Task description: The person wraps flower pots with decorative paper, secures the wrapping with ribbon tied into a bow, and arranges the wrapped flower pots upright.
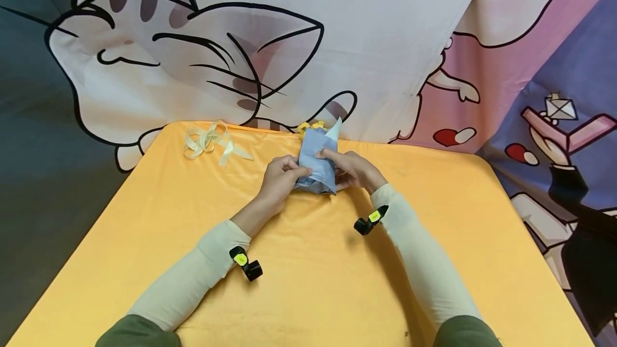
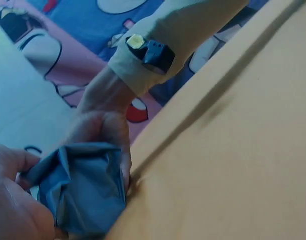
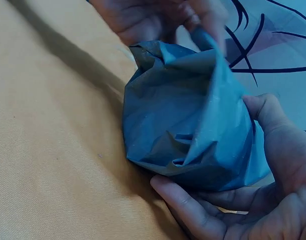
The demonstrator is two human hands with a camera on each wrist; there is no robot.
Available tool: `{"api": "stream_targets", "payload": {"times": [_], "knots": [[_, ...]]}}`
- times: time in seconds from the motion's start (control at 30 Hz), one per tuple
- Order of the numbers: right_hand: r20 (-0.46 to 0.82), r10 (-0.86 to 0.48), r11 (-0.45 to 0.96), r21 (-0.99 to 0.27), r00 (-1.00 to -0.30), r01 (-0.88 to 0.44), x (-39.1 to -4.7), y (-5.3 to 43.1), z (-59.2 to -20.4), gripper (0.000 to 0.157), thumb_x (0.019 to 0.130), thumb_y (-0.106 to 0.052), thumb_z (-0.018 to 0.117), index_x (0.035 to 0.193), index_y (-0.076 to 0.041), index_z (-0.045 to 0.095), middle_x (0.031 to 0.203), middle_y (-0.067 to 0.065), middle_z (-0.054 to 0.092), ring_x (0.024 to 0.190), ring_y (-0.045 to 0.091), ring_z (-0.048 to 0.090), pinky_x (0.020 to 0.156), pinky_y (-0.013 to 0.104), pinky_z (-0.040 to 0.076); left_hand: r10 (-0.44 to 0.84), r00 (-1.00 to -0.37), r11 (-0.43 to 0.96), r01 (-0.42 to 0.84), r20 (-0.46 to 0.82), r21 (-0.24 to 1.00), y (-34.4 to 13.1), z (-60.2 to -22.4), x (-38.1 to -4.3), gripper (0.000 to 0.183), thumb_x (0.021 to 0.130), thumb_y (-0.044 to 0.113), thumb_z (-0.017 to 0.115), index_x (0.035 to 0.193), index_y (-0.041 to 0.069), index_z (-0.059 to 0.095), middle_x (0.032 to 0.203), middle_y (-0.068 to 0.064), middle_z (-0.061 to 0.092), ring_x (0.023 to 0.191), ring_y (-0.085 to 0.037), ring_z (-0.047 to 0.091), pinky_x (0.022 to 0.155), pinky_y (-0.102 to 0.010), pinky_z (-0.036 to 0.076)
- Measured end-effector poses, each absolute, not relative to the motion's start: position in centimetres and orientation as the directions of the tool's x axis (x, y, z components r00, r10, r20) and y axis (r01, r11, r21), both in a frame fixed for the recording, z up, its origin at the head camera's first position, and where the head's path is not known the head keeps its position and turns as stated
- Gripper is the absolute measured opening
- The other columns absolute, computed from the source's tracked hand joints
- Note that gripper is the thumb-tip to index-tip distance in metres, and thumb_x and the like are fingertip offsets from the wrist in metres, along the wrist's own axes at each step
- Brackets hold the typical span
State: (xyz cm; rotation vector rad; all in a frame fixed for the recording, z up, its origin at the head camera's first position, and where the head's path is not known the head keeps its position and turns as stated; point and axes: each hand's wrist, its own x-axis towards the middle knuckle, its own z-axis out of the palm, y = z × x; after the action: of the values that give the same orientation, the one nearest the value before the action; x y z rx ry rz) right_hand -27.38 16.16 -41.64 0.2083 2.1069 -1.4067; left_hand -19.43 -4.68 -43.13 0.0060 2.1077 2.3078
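A blue paper wrap (image 1: 315, 149) lies toward the far edge of the table, with small yellow flowers (image 1: 308, 126) showing past its far end and a pale pointed sheet (image 1: 335, 130) at its upper right. My left hand (image 1: 277, 180) pinches the near left edge of the paper between thumb and fingers. On the other side my right hand (image 1: 358, 169) grips the wrap, thumb on top and fingers underneath. The right wrist view looks into the wrap's near end (image 3: 168, 110), which is hollow, its rim creased and folded. Any stems inside are hidden.
A loose pale yellow ribbon (image 1: 207, 142) lies in loops at the table's far left. Yellow cloth (image 1: 308, 272) covers the table. Behind it hangs a printed backdrop (image 1: 385, 42) with cartoon figures, close to the far edge.
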Motion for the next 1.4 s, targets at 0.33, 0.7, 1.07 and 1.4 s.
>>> {"api": "stream_targets", "payload": {"times": [0.33, 0.7, 1.07, 1.4], "knots": [[-0.580, -0.206, 0.432, -0.777, -0.788, 0.458, -27.7, 16.3, -41.5, 0.076, 0.096, -0.064, 0.074, 0.138, -0.002, 0.061, 0.121, 0.013, 0.069, 0.096, 0.021, 0.074, 0.078, 0.038, 0.071, 0.146, -0.971, -0.187, -0.213, -0.188, 0.959, -6.8, -43.7, -20.4, 0.022, 0.098, -0.004, 0.081, 0.098, 0.007, 0.062, 0.146, -0.014, 0.059, 0.128, -0.028, 0.062, 0.098, -0.025, 0.058], [-0.585, -0.234, 0.424, -0.780, -0.777, 0.460, -27.5, 16.5, -41.4, 0.080, 0.105, -0.063, 0.063, 0.148, 0.004, 0.055, 0.124, 0.016, 0.063, 0.095, 0.023, 0.070, 0.073, 0.033, 0.069, 0.229, -0.876, 0.399, -0.313, -0.424, 0.862, -5.5, -40.2, -23.8, 0.090, 0.094, 0.082, 0.074, 0.131, 0.001, 0.069, 0.121, -0.012, 0.072, 0.095, -0.020, 0.071, 0.083, -0.033, 0.061], [-0.595, -0.235, 0.416, -0.776, -0.769, 0.473, -27.5, 16.7, -41.6, 0.080, 0.098, -0.061, 0.069, 0.147, 0.001, 0.053, 0.122, 0.015, 0.065, 0.091, 0.022, 0.072, 0.071, 0.034, 0.069, 0.280, -0.847, 0.402, -0.323, -0.451, 0.857, -5.2, -42.7, -24.5, 0.112, 0.104, 0.091, 0.041, 0.168, 0.000, 0.041, 0.156, -0.025, 0.056, 0.090, -0.024, 0.070, 0.073, -0.034, 0.067], [-0.581, -0.245, 0.436, -0.781, -0.776, 0.447, -27.4, 16.4, -41.4, 0.077, 0.096, -0.062, 0.073, 0.139, -0.001, 0.056, 0.112, 0.011, 0.067, 0.090, 0.020, 0.071, 0.074, 0.035, 0.070, 0.083, -0.907, 0.597, -0.286, -0.412, 0.750, -3.8, -40.5, -25.7, 0.105, 0.106, 0.089, 0.032, 0.171, 0.007, 0.047, 0.172, -0.020, 0.050, 0.150, -0.042, 0.057, 0.126, -0.055, 0.048]]}}
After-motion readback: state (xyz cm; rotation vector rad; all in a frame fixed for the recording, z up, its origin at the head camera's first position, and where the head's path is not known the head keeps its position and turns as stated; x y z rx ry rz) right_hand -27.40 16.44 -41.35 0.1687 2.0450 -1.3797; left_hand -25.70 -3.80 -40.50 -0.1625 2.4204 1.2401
